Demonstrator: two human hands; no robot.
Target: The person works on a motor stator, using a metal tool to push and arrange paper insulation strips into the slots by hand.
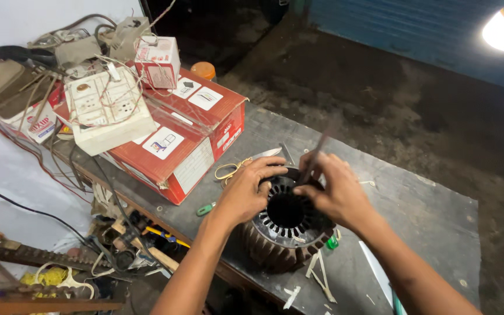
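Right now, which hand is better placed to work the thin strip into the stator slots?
Probably the right hand: it already pinches the thin strip over the stator rim. The left hand rests on the near-left rim, seemingly steadying it.

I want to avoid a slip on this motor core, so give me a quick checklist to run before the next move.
1. Left hand steadies the motor core: ok, it rests on the rim.
2. Right hand grips the thin strip: ok, pinched, though blurred.
3. Core sits flat on the table: ok.
4. Strip lined up with a slot: cannot tell.
5. Scissors clear of the hands: not ok, they lie right beside the left hand.
6. Loose strips kept away from the core: not ok, they lie against its base.
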